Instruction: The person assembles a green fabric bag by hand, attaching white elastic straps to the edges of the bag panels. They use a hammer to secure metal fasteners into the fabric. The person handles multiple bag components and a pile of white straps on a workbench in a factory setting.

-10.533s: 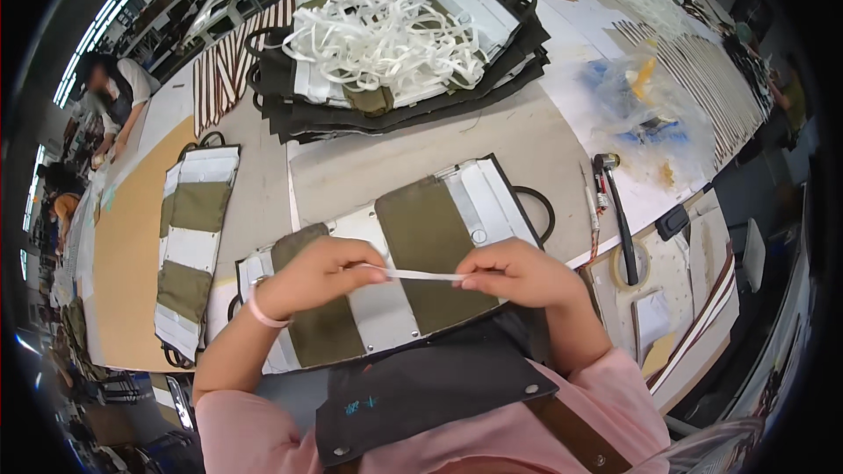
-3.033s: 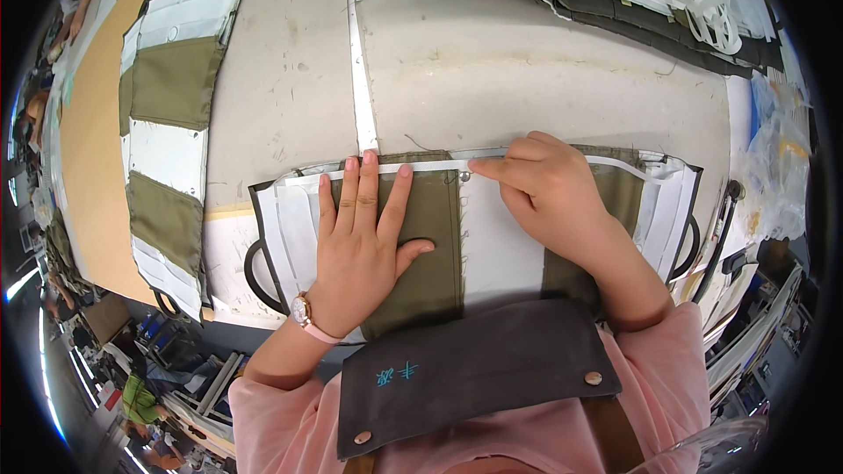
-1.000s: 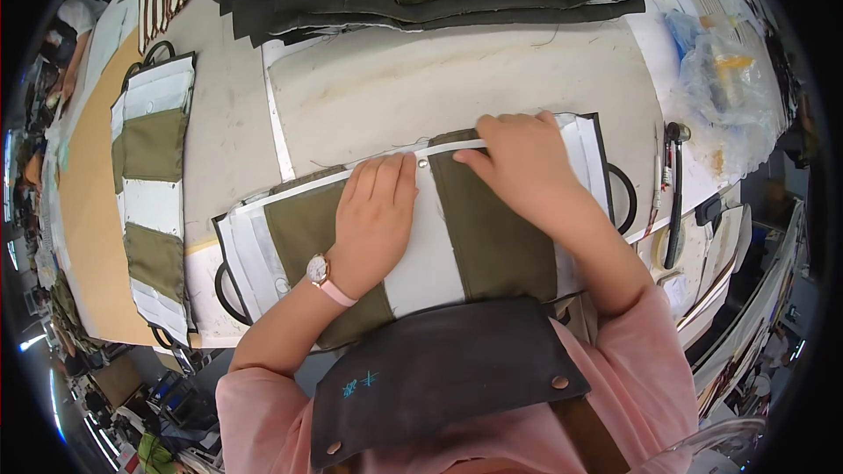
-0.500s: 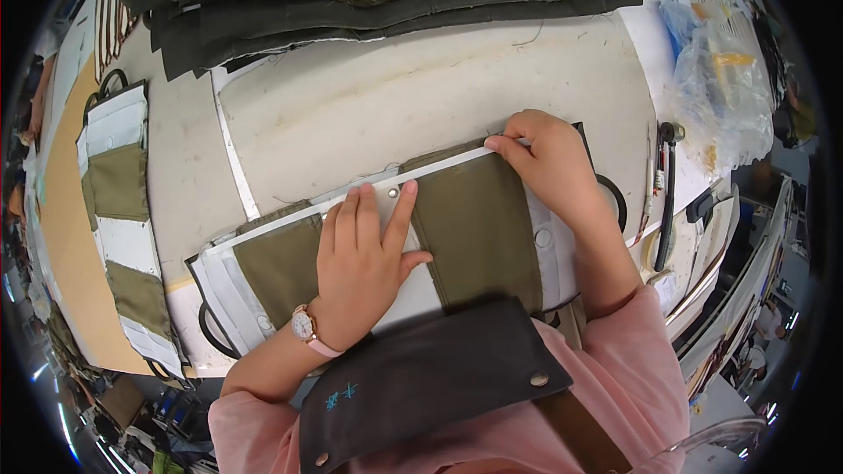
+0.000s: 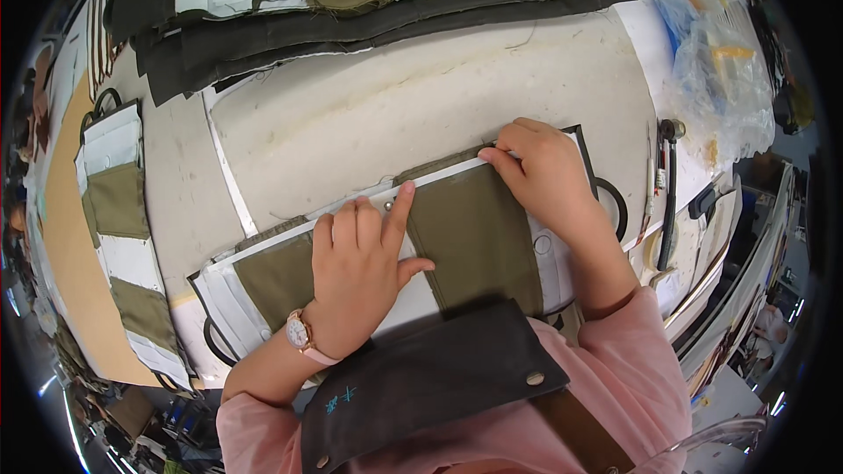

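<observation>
A white and olive-green fabric panel (image 5: 470,241) lies across the table in front of me, with dark edging at its ends and black loops at the sides. A narrow white strip (image 5: 448,172) runs along its far edge. My left hand (image 5: 356,272) rests on the panel with fingers stretched and thumb spread, fingertips at the strip beside a metal snap (image 5: 388,206). Further right, my right hand (image 5: 544,171) pinches the strip at the panel's far edge between thumb and curled fingers. Its fingertips partly hide the edge there.
A stack of dark, olive and white fabric pieces (image 5: 378,31) with white straps lies at the far side. A similar panel (image 5: 123,237) lies at the left. To the right are a clear plastic bag (image 5: 724,79), a black-handled tool (image 5: 668,202) and a thin pen-like tool (image 5: 650,175).
My left hand's middle fingers have drawn back slightly and bend more, while the index finger stays on the strip. The right hand has shifted slightly left along the edge, still pinching.
</observation>
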`<act>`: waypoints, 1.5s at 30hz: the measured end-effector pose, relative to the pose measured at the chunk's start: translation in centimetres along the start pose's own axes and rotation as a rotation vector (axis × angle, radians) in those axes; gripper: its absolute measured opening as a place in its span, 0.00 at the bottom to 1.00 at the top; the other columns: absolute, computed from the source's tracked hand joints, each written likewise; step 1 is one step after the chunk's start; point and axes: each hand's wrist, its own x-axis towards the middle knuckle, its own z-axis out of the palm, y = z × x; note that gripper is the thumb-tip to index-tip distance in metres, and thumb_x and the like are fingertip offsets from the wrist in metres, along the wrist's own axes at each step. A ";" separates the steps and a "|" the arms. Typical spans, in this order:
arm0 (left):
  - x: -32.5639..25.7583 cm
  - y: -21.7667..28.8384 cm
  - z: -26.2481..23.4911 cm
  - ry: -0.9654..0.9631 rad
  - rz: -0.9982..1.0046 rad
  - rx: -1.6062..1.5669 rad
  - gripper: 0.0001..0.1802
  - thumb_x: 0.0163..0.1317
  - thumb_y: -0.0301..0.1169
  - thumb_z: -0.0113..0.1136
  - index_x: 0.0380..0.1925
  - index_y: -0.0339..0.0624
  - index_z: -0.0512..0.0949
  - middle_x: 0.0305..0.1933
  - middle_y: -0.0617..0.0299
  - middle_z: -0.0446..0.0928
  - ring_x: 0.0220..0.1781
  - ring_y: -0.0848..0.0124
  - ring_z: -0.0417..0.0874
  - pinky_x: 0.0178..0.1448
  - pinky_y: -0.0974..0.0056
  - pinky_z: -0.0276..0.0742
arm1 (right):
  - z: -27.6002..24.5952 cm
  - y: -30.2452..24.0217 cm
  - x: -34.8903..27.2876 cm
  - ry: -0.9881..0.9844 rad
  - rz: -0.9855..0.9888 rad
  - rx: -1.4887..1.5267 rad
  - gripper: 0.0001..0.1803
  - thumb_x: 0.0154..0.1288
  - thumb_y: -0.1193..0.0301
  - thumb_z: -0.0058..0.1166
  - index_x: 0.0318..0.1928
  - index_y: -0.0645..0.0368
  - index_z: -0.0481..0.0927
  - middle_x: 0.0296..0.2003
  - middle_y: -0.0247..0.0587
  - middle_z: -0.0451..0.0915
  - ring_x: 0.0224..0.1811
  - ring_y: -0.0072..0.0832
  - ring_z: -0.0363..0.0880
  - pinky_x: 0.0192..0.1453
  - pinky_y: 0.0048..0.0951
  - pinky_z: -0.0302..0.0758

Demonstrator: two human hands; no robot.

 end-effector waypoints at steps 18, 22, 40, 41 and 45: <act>2.4 0.2 -0.9 -0.033 0.115 -0.095 0.47 0.47 0.56 0.69 0.68 0.47 0.73 0.46 0.57 0.72 0.47 0.62 0.73 0.55 0.58 0.70 | 0.1 0.2 0.1 -0.038 -0.031 -0.049 0.12 0.64 0.66 0.61 0.29 0.60 0.78 0.27 0.45 0.78 0.33 0.45 0.80 0.39 0.44 0.75; 2.7 0.0 -1.0 -0.095 0.102 -0.103 0.46 0.47 0.55 0.71 0.66 0.45 0.75 0.47 0.57 0.72 0.47 0.63 0.73 0.53 0.59 0.69 | -0.3 0.5 0.3 -0.069 -0.011 0.007 0.13 0.64 0.65 0.61 0.28 0.60 0.77 0.27 0.45 0.78 0.33 0.46 0.80 0.38 0.44 0.75; 6.1 -0.1 0.4 0.129 0.321 -0.328 0.35 0.54 0.41 0.71 0.61 0.38 0.76 0.49 0.55 0.72 0.47 0.61 0.76 0.50 0.60 0.76 | -3.4 1.7 -1.6 0.007 0.250 0.203 0.11 0.59 0.71 0.67 0.31 0.63 0.77 0.29 0.45 0.77 0.28 0.39 0.76 0.33 0.37 0.72; 6.2 0.1 0.7 0.134 0.327 -0.336 0.35 0.54 0.40 0.71 0.61 0.37 0.76 0.50 0.55 0.73 0.48 0.61 0.77 0.51 0.60 0.76 | -3.6 1.8 -1.6 -0.017 0.303 0.252 0.11 0.59 0.71 0.67 0.31 0.63 0.77 0.29 0.45 0.77 0.29 0.40 0.77 0.34 0.39 0.72; 6.5 0.3 1.4 0.143 0.340 -0.386 0.35 0.52 0.37 0.72 0.60 0.34 0.76 0.52 0.54 0.73 0.50 0.60 0.77 0.54 0.59 0.76 | -2.8 2.0 -1.6 0.010 0.316 0.200 0.10 0.60 0.72 0.65 0.31 0.64 0.77 0.30 0.46 0.77 0.28 0.41 0.76 0.33 0.38 0.72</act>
